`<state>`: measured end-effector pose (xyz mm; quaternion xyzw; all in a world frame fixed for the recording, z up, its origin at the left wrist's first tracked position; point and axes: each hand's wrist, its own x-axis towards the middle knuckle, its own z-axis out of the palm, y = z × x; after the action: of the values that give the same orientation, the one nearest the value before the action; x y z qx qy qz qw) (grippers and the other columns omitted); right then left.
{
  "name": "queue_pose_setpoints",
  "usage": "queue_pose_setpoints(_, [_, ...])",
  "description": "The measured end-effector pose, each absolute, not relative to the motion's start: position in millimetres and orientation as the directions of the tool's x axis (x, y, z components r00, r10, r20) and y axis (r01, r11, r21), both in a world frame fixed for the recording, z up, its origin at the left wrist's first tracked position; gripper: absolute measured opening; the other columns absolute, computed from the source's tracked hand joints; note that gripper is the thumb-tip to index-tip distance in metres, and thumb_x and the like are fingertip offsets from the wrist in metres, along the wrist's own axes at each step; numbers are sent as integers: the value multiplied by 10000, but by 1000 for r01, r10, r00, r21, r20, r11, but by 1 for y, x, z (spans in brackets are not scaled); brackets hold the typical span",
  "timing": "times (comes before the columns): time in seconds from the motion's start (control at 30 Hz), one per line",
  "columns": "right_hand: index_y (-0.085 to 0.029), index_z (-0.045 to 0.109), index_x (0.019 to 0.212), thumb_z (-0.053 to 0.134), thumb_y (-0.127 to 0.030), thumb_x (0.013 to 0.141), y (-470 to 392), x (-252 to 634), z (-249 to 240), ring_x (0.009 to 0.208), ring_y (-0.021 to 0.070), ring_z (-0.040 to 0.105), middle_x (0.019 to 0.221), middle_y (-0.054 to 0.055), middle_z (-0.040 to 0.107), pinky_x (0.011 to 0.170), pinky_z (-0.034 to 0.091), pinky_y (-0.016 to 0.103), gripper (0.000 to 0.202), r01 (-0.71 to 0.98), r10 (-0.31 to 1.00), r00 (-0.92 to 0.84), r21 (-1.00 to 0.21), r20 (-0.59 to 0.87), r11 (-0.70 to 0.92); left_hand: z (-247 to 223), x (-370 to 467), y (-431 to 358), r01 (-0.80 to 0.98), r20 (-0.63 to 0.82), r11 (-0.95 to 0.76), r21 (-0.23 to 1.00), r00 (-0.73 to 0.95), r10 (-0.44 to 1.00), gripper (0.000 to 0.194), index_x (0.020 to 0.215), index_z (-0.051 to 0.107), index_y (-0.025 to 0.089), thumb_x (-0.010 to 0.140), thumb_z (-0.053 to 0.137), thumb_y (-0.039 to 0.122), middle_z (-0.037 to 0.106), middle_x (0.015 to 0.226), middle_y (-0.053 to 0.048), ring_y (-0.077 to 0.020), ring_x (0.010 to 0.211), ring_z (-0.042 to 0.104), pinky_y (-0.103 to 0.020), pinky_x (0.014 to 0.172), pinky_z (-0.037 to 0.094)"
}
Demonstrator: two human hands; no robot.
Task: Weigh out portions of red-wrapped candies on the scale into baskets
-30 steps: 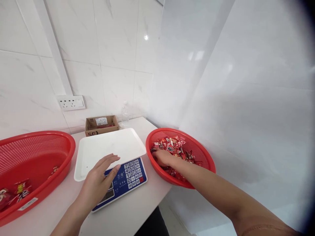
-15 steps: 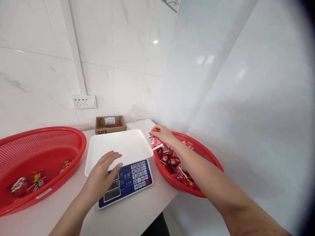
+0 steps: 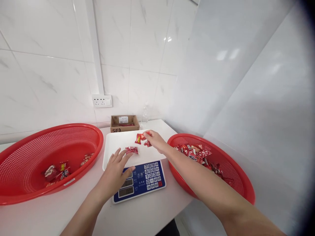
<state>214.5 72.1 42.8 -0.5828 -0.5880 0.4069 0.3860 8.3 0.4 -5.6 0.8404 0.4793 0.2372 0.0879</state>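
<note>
My right hand [image 3: 154,140] is over the white pan [image 3: 114,139] of a digital scale, its fingers pinched on small red snack packets [image 3: 139,138]. One more red packet [image 3: 132,150] lies on the pan, just beyond the fingertips of my left hand [image 3: 118,168]. That hand is open and holds nothing, hovering above the front left of the scale with fingers apart. The scale's blue keypad panel [image 3: 140,182] faces me, its displays partly covered by my left hand. Many red packets [image 3: 193,152] fill the right red basket [image 3: 182,183], under my right forearm.
At the left stands a larger red basket [image 3: 29,144] with several packets [image 3: 52,172] in it. Behind the scale are a cardboard box [image 3: 125,124] and a clear plastic bottle [image 3: 145,113]. The table [image 3: 108,216] ends at a front right edge; a wall socket [image 3: 102,101] sits above.
My right hand has moved left from the right basket's rim to over the pan, carrying packets. A packet now lies on the pan. The view has turned left.
</note>
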Motion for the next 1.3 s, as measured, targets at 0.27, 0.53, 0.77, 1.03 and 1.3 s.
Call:
queue_pose_setpoints(0.27, [-181,543,1003,462,-332,885,68,230,45,512,65,547,880,59,687,444,410,168,208,489,996,-61,-872,-59,-22,-11,9,-1,789,256,-517,332,453,854,468,1309,430,266,889,377,466,407,1418,-72,-319,1372,187,-575,1063,236])
queue_pose_setpoints(0.53, [-203,520,1152,465,-480,861,58,231,42,460,84,512,691,13,671,434,397,189,406,658,986,-139,-753,-97,19,-10,10,-2,798,248,-518,309,458,854,467,1305,440,266,887,384,467,405,1420,-73,-324,1372,186,-581,1059,234])
queue_pose_setpoints(0.77, [-156,480,1235,466,-345,877,51,288,52,644,122,599,835,62,683,626,459,236,405,795,999,29,-605,-36,-45,-14,6,3,809,267,-514,286,448,853,488,1314,434,269,882,371,487,404,1420,-76,-321,1370,198,-572,1060,225])
queue_pose_setpoints(1.03, [-206,565,1147,510,-303,875,9,385,52,928,177,616,1078,70,652,788,483,307,294,883,970,99,-431,-221,-188,-25,6,9,787,311,-546,287,462,830,526,1280,479,263,857,345,547,428,1403,-68,-326,1362,218,-566,1050,240])
queue_pose_setpoints(1.3, [-173,533,1161,536,-331,873,-4,413,13,979,194,577,1172,76,558,819,490,414,329,904,951,262,-304,-161,-300,-29,7,10,791,318,-545,279,459,829,532,1269,498,272,844,358,560,426,1407,-60,-324,1354,241,-573,1049,241])
